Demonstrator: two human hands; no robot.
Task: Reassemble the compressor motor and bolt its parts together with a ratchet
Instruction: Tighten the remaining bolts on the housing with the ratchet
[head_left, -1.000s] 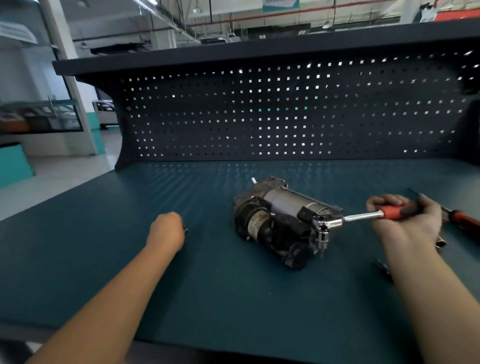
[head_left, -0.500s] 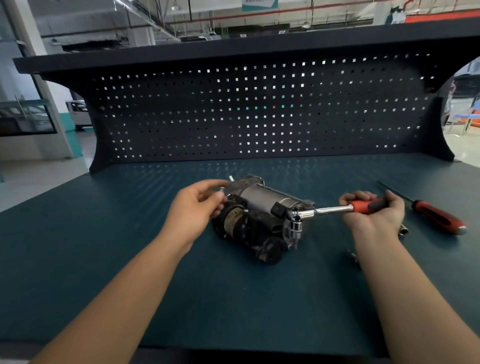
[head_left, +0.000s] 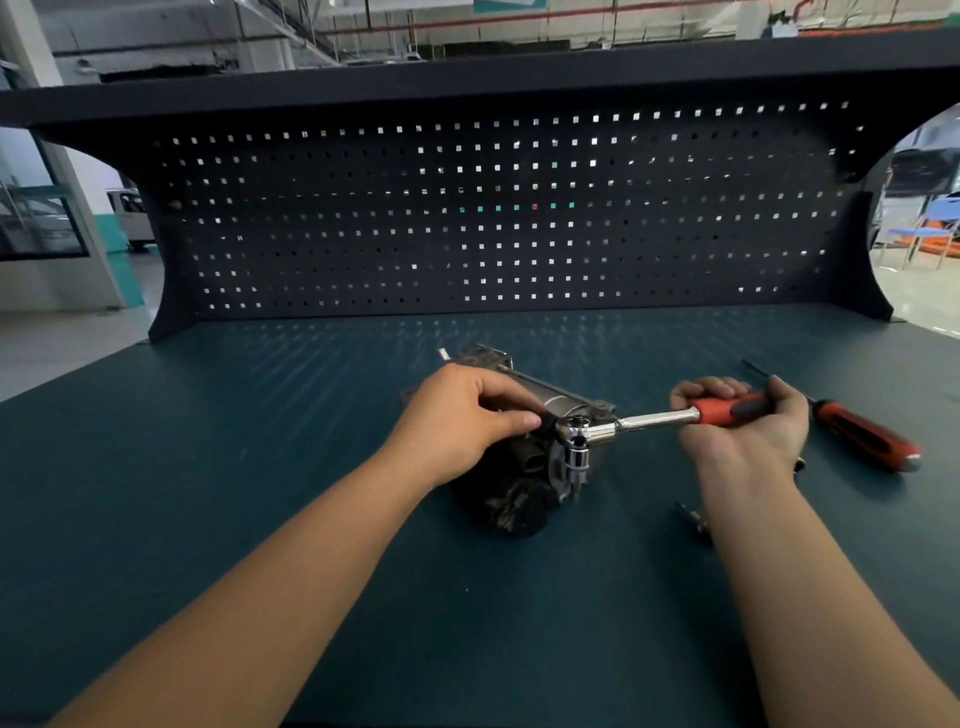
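Note:
The compressor motor (head_left: 519, 488), dark and greasy with a grey metal cylinder, lies in the middle of the green bench. My left hand (head_left: 462, 415) rests over its top, fingers curled round the body, thumb tip beside the ratchet head. My right hand (head_left: 737, 421) grips the red handle of the chrome ratchet (head_left: 623, 423). The ratchet's socket points down onto the motor's right end. What the socket sits on is hidden.
A red-handled screwdriver (head_left: 857, 434) lies right of my right hand. A small metal bit (head_left: 693, 519) sits on the bench (head_left: 260, 467) by my right forearm. A dark pegboard (head_left: 493, 218) closes the back of the bench.
My left hand moved from the bench at the left onto the motor and now holds it. The right hand kept its grip on the ratchet. The camera view shifted left.

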